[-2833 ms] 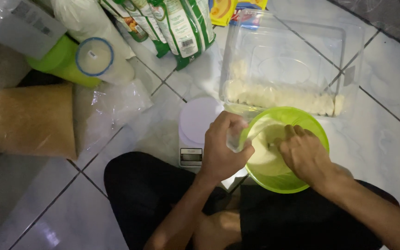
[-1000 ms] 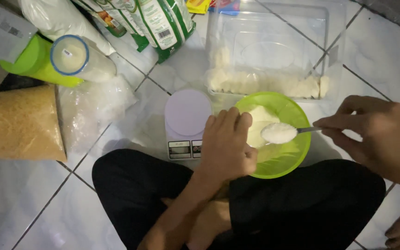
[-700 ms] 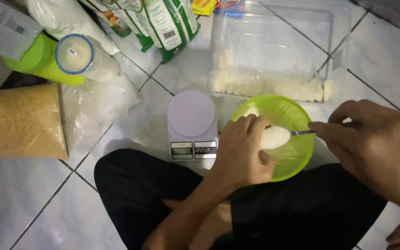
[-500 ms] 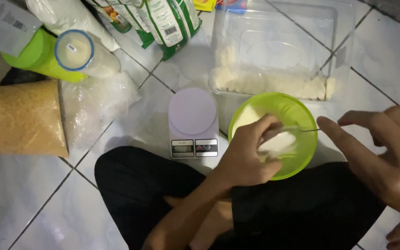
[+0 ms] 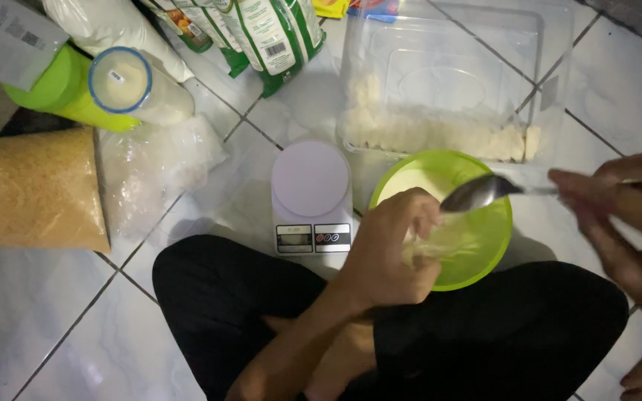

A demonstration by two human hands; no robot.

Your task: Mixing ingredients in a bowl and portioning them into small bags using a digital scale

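Tiles (image 5: 53, 334) of pale floor carry everything here, and the person sits cross-legged on them in dark trousers. Farthest off lies a large clear plastic container (image 5: 455, 82) with a band of pale crumbly pieces along its near wall. At the left rest a sack of golden grain (image 5: 31, 189), a clear bag (image 5: 157, 167) of something white, and a green-lidded canister (image 5: 76, 85) on its side. A small white kitchen scale (image 5: 311, 197) stands just beside the green bowl (image 5: 488, 245), its platform bare. The left hand (image 5: 391, 249) reaches into the bowl, fingers curled shut around a thin clear plastic bag (image 5: 440, 249) holding a little white powder. The right hand (image 5: 626, 215) pinches the handle of a metal spoon (image 5: 481, 194), whose scoop hangs above the bowl and looks emptied. Judging by this, some powder is bagged; nothing sits on the scale yet.
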